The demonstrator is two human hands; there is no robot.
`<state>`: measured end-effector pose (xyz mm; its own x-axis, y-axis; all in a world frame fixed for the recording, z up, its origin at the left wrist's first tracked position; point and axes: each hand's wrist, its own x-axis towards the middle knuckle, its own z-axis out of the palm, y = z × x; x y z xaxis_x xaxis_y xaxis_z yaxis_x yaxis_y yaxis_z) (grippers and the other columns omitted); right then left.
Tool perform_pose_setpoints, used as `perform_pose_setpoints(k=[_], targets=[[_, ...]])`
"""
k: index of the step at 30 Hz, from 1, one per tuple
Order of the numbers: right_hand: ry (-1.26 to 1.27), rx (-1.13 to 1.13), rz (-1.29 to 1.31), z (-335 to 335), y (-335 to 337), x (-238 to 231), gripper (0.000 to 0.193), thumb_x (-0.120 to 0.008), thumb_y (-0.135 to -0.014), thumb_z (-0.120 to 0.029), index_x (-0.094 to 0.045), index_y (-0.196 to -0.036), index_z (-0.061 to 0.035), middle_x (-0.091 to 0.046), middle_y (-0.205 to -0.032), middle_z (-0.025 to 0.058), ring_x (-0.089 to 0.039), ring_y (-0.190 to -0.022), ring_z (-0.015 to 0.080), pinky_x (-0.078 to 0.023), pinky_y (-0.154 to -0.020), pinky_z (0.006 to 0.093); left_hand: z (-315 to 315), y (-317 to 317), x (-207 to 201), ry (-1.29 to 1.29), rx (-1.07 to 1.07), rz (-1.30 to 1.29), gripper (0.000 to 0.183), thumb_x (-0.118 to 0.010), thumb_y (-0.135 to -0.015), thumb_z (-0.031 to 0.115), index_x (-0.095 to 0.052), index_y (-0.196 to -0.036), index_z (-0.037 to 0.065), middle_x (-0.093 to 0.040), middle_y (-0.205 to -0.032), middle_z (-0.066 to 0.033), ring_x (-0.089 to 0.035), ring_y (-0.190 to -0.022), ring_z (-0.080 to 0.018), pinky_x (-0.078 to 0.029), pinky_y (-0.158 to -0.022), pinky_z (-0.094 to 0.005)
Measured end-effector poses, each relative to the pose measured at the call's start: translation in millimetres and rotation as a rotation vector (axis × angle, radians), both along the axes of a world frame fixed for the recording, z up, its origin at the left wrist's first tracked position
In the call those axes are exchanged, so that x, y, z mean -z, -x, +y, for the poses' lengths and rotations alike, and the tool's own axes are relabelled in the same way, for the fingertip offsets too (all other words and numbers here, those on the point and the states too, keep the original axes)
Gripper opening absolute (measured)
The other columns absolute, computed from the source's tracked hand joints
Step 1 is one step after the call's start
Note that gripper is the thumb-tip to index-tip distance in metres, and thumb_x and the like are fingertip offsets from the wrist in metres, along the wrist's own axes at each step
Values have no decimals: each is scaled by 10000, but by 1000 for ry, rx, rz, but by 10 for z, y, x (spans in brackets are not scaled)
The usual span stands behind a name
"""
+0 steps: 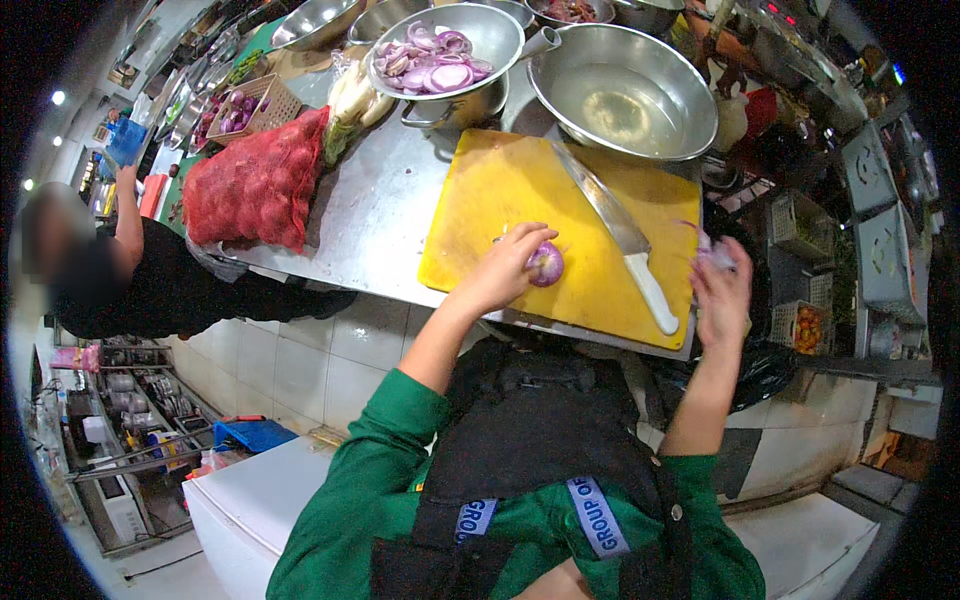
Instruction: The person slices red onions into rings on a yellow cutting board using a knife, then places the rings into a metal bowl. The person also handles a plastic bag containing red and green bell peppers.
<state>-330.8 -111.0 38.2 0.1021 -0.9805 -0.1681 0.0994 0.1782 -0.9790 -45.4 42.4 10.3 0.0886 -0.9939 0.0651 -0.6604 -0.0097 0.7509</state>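
On the yellow cutting board [480, 200] a peeled-looking red onion [547, 265] rests under the fingertips of my left hand [508, 268], which is closed against its left side. My right hand [722, 300] is just past the board's right edge, fingers bent around pale purple onion peel [712, 254]; this part is somewhat blurred. A large knife [610, 215] with a white handle lies between my hands, blade pointing to the far side. Neither hand touches it. Beyond the board, a metal bowl [398, 92] of sliced red onion sits on a metal pot [465, 110].
A wide metal basin [625, 105] with water stands behind the board. To the left lie a red mesh sack [258, 185] of onions and pale leafy vegetables [352, 105]. Another person [130, 260] stands at the left. Black plastic [760, 385] hangs below the board's right edge.
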Motion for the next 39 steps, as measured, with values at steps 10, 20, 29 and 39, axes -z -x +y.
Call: perform_pose_setpoints(k=[10, 20, 29, 39], targets=[[73, -228, 577, 211, 245, 268, 228, -642, -899, -169, -653, -1102, -67, -644, -962, 39, -605, -871, 152, -467, -751, 300, -733, -449, 234, -191, 596, -307, 539, -775, -600, 11, -656, -1116, 114, -629, -1121, -100, -598, -1054, -330, -489, -911, -414], [410, -395, 993, 517, -166, 312, 260, -682, -810, -143, -668, -1049, -40, -602, -1120, 170, -545, -1090, 362, -435, -944, 423, -942, -575, 172, -168, 776, -302, 512, -858, -537, 108, -599, -979, 83, -610, -967, -102, -605, -944, -338, -497, -792, -430], [520, -304, 1053, 632, -162, 417, 294, -699, -791, -110, -633, -1075, -74, -546, -1162, 135, -516, -1105, 354, -425, -946, 427, -1089, -586, 140, -305, 876, -319, 525, -886, -505, 152, -576, -923, 77, -596, -945, -111, -581, -918, -348, -467, -763, -438], [458, -281, 944, 667, -219, 564, 334, -706, -779, -75, -589, -1092, -90, -520, -1141, 148, -509, -1100, 367, -411, -951, 437, -1030, -657, 139, -238, 882, -304, 514, -879, -539, 244, -577, -912, 61, -582, -944, -117, -581, -913, -354, -457, -753, -439]])
